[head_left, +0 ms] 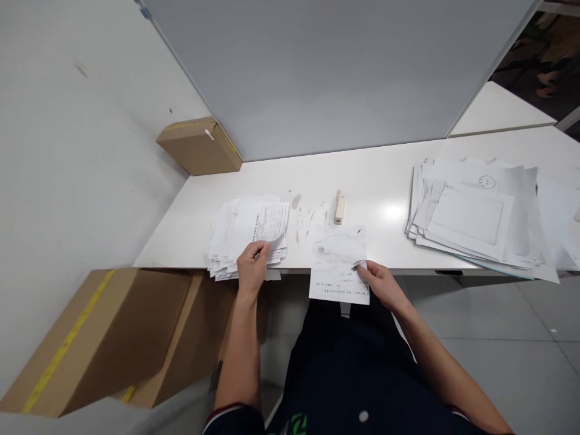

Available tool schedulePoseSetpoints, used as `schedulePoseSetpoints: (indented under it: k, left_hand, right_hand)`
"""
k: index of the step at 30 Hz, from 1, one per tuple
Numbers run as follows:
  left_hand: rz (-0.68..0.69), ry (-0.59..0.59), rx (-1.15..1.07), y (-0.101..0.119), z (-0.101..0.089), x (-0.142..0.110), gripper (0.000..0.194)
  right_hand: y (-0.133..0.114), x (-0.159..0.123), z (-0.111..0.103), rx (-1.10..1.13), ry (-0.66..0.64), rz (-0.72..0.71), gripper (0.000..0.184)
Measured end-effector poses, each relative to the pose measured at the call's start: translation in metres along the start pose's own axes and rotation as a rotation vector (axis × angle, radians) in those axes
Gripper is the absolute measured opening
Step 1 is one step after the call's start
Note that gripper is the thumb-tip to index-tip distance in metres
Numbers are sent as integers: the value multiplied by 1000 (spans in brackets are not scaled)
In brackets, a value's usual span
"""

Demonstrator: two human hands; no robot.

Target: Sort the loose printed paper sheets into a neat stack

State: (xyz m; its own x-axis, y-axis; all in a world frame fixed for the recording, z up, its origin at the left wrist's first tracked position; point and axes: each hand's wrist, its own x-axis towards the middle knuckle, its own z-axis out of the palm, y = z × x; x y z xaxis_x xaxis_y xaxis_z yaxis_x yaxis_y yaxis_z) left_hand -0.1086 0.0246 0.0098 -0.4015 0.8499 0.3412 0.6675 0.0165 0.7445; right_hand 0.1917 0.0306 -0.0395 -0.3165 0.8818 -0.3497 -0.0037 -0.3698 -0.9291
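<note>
My left hand [252, 266] pinches the top printed sheet [270, 222] of a loose stack of papers [235, 241] at the table's front left edge, lifting its near edge. My right hand [379, 281] holds a small dark pen-like object [357, 265] against a single printed sheet [339, 263] that hangs partly over the table's front edge. A small cream stapler [339, 209] lies just beyond that sheet.
A wide pile of larger papers [475, 217] covers the right of the white table [362, 175]. A brown box [199, 145] stands at the back left by the grey partition [335, 72]. Large cardboard boxes [104, 338] sit on the floor at my left.
</note>
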Motion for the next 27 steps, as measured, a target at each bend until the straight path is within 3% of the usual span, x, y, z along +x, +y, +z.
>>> schedulePoseSetpoints:
  k: [4,7,11,15,17,20,23,25,27]
  left_hand:
    - [248,-73,-56,36,16,-37,13]
    - [397,-242,-81,55,41,-70,17]
    - [494,-389,-110,66,74,-103,20]
    - [604,-456,-148,69,79,-109,17]
    - [503,-423,-95,66,70,-102,16]
    - [113,-374,173,50,53,-87,32]
    - [-202,-545,291,31,45,-74,44]
    - [-310,-674,60,23,47,-70,44]
    - [-388,-711,-336,22,53,-66,41]
  right_hand:
    - [-3,-1,4,41,-26,1,33]
    - [-2,-1,8,52,4,17,33]
    - [0,-1,10,74,62,54,37]
    - [3,-2,8,26,80,-40,33]
    - [6,-3,4,15,74,-38,37]
    - [10,-5,-1,-10,62,-27,39]
    - [9,-9,-4,-43,32,-52,36]
    - [4,-12,-4,-79,-9,-92,33]
    - [-5,-15,-2,-149,-27,-160,30]
